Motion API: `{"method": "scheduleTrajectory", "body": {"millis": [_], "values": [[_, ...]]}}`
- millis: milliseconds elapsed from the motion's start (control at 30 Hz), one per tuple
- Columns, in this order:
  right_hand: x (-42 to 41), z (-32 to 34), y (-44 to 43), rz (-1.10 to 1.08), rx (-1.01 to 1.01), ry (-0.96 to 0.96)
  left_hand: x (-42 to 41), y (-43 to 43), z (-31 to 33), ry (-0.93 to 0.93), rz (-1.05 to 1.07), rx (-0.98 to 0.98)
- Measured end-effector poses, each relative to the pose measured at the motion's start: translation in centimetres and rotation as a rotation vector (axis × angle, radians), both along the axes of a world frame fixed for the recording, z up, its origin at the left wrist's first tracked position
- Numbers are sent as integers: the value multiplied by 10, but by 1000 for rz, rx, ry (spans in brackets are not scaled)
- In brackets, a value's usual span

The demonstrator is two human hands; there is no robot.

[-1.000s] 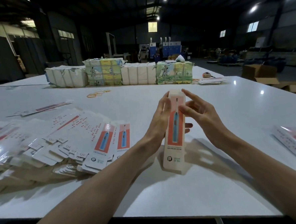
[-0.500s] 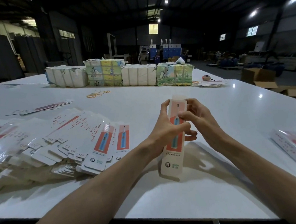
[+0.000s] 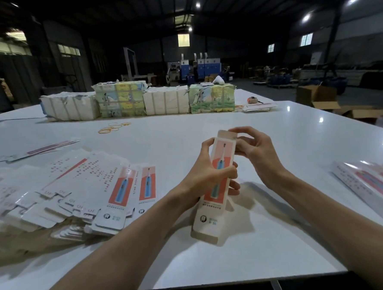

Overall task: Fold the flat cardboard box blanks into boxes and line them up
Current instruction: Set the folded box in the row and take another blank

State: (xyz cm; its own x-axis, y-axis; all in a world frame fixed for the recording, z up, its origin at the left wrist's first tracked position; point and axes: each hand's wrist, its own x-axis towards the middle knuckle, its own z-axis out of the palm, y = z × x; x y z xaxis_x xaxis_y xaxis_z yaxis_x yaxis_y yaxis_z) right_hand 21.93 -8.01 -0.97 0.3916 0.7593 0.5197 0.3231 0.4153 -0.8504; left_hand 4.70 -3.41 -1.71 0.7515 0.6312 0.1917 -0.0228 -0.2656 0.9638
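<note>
Your left hand (image 3: 207,179) wraps box (image 3: 218,188) mid-body, steadying it tilted above table (image 3: 174,134). Your right hand (image 3: 254,154) pinches top flap (image 3: 227,134), likely to tuck it shut. Flat blanks (image 3: 81,192) fanned at left, within reach.

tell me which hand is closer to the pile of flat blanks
Left. The left hand grips the box just right of the pile of flat blanks; the right hand, beyond the box, pinches its top end.

Edge-cropped right pile (image 3: 372,185), probably blanks.
</note>
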Motion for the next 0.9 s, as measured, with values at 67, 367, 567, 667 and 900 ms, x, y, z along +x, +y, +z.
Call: {"method": "scheduleTrajectory", "body": {"millis": [67, 367, 567, 667, 900], "values": [[-1, 1, -1, -28, 16, -82, 0, 0, 0, -3, -5, -38], [1, 13, -7, 142, -52, 182, -2, 3, -3, 40, 41, 51], [6, 17, -5, 178, -177, 364, -4, 5, -7, 16, 56, 88], [8, 17, -4, 210, -219, 412, -4, 3, -7, 8, 69, 152], [11, 19, -4, 199, -286, 409, -3, 2, -6, 16, 62, 172]]}}
